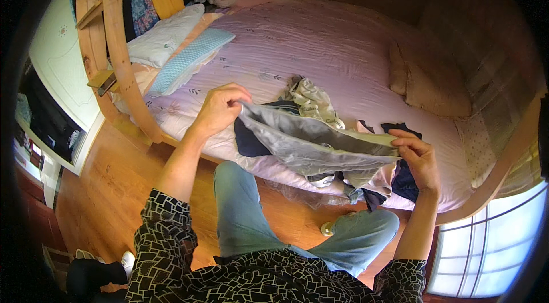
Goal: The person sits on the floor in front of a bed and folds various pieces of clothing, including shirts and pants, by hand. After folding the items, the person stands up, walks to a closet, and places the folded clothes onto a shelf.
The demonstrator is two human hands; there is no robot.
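A pair of grey underpants (326, 148) hangs stretched between my two hands above the near edge of the bed, its waist opening pulled wide. My left hand (222, 107) pinches one end of the waist. At the other end, my right hand (419, 157) grips the edge between thumb and fingers. Beneath and behind it lies a loose pile of clothes: a pale beige-green garment (310, 99) with a printed band, a dark navy piece (249, 140), and more dark cloth (405, 184) below my right hand. The held garment hides part of the pile.
The bed (320, 34) has a pinkish-lilac cover. A white pillow (166, 34) and a light-blue textured pillow (191, 62) lie at its left, beside a wooden ladder (117, 46). A brown cushion (429, 86) rests at right. My knees (237, 200) are near the bed's edge.
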